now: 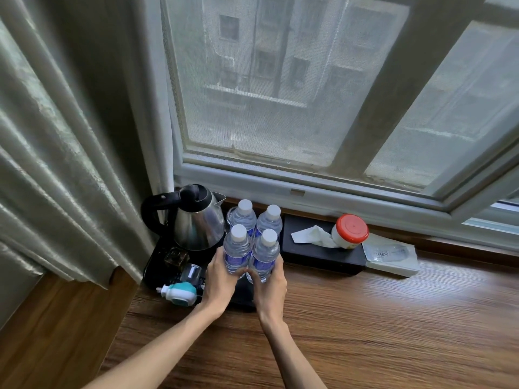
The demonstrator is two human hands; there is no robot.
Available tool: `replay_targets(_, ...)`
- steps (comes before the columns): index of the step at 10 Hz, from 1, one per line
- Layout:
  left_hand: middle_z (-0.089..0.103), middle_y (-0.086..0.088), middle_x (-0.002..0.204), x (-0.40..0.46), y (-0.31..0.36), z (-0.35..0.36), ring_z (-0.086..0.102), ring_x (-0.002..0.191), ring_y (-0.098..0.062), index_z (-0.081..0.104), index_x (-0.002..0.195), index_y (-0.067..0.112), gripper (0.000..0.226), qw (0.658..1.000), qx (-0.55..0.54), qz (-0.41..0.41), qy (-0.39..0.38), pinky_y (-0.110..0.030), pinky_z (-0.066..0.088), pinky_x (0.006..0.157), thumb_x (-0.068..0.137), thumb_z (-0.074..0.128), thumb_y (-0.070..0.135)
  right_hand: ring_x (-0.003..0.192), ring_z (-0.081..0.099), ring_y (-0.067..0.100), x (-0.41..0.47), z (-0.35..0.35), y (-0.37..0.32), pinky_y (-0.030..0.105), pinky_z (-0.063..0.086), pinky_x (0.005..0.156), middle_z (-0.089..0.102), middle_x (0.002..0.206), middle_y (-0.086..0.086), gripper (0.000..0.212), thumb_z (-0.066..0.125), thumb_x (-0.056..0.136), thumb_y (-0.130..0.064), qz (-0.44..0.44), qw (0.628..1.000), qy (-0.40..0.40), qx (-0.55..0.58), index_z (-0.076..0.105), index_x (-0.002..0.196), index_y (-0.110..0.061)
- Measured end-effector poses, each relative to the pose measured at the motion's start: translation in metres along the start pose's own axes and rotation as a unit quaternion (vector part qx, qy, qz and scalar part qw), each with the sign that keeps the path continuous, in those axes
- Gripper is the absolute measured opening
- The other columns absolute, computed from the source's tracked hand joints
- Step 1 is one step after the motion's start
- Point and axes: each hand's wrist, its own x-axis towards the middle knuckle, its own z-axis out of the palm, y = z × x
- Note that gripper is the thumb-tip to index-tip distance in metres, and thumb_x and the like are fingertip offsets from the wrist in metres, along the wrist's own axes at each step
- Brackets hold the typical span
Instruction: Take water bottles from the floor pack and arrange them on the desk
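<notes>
both hands, left hand (222, 272) and right hand (271, 279), each clamped on a front bottle (236, 249) on the tray (157, 265), counter (365, 318) corner. risk: nudging back bottles (243, 216) into the kettle (196, 223), toppling them.

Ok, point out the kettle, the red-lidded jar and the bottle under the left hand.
kettle (196, 226), head view, on its steel body.
red-lidded jar (352, 228), head view, on the middle of the red lid.
front-left bottle (237, 249), head view, on the clear body above the blue label.
</notes>
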Motion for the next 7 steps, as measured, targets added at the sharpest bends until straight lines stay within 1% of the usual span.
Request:
replay_targets(1, 0.068, -0.002, 0.115, -0.001, 0.003, -0.001, 0.064, 0.103, -0.017, 0.054, 0.121, 0.017, 0.066, 1.000, 0.000, -0.004, -0.005, -0.024, 0.045, 0.076, 0.065, 0.091, 0.020, 0.119, 0.063, 0.012, -0.001, -0.001, -0.001, 0.039, 0.053, 0.099, 0.065, 0.132, -0.008, 0.073, 0.082, 0.081, -0.014, -0.003, 1.000, -0.001, -0.006, 0.044, 0.141, -0.029)
replay_targets(2, 0.066, -0.001, 0.120, 0.000, 0.004, -0.003, 0.063, 0.108, -0.017, 0.052, 0.125, 0.020, 0.072, 1.000, -0.014, -0.009, -0.013, -0.023, 0.044, 0.079, 0.064, 0.090, 0.021, 0.126, 0.060, 0.014, 0.001, -0.004, -0.001, 0.037, 0.050, 0.104, 0.061, 0.140, -0.005, 0.084, 0.083, 0.079, -0.015, -0.002, 1.000, -0.017, 0.007, 0.037, 0.148, -0.027)
replay_targets(3, 0.060, 0.004, 0.132, -0.003, 0.009, -0.008, 0.056, 0.119, -0.010, 0.046, 0.135, 0.026, 0.084, 0.999, -0.038, -0.005, -0.033, -0.025, 0.045, 0.091, 0.063, 0.089, 0.023, 0.135, 0.052, 0.016, -0.002, -0.011, -0.007, 0.030, 0.044, 0.107, 0.052, 0.150, 0.000, 0.105, 0.084, 0.080, -0.031, 0.010, 0.998, -0.060, 0.032, 0.015, 0.159, -0.031)
replay_targets(4, 0.048, 0.003, 0.145, -0.004, 0.013, -0.018, 0.043, 0.129, -0.005, 0.038, 0.146, 0.023, 0.098, 0.999, -0.030, 0.023, -0.036, -0.026, 0.037, 0.104, 0.063, 0.090, 0.017, 0.142, 0.043, 0.016, -0.007, -0.018, -0.012, 0.034, 0.038, 0.115, 0.042, 0.158, 0.003, 0.112, 0.084, 0.079, -0.035, -0.014, 0.997, -0.076, 0.024, -0.005, 0.145, -0.056)
replay_targets(5, 0.040, -0.003, 0.152, -0.003, 0.025, -0.034, 0.038, 0.137, -0.010, 0.032, 0.151, 0.018, 0.103, 0.999, -0.015, 0.043, -0.028, -0.024, 0.029, 0.109, 0.066, 0.089, 0.009, 0.145, 0.039, 0.013, -0.011, -0.031, -0.024, 0.037, 0.035, 0.119, 0.036, 0.160, 0.002, 0.114, 0.087, 0.076, -0.032, -0.039, 0.997, -0.064, 0.013, -0.004, 0.137, -0.064)
replay_targets(6, 0.037, 0.000, 0.154, 0.003, 0.044, -0.054, 0.033, 0.137, -0.004, 0.032, 0.152, 0.018, 0.098, 0.996, 0.001, 0.089, -0.020, -0.019, 0.024, 0.112, 0.070, 0.085, 0.004, 0.144, 0.038, 0.010, -0.005, -0.051, -0.040, 0.030, 0.034, 0.118, 0.038, 0.158, 0.002, 0.105, 0.087, 0.073, -0.039, -0.063, 0.996, -0.052, 0.019, 0.009, 0.140, -0.063)
replay_targets(7, 0.038, 0.004, 0.154, 0.009, 0.080, -0.075, 0.030, 0.139, -0.001, 0.036, 0.152, 0.018, 0.091, 0.990, 0.008, 0.139, -0.027, -0.016, 0.022, 0.112, 0.073, 0.080, 0.003, 0.137, 0.042, 0.002, 0.005, -0.078, -0.069, 0.014, 0.031, 0.110, 0.048, 0.150, -0.002, 0.099, 0.085, 0.075, -0.043, -0.102, 0.993, -0.029, 0.043, 0.029, 0.155, -0.029)
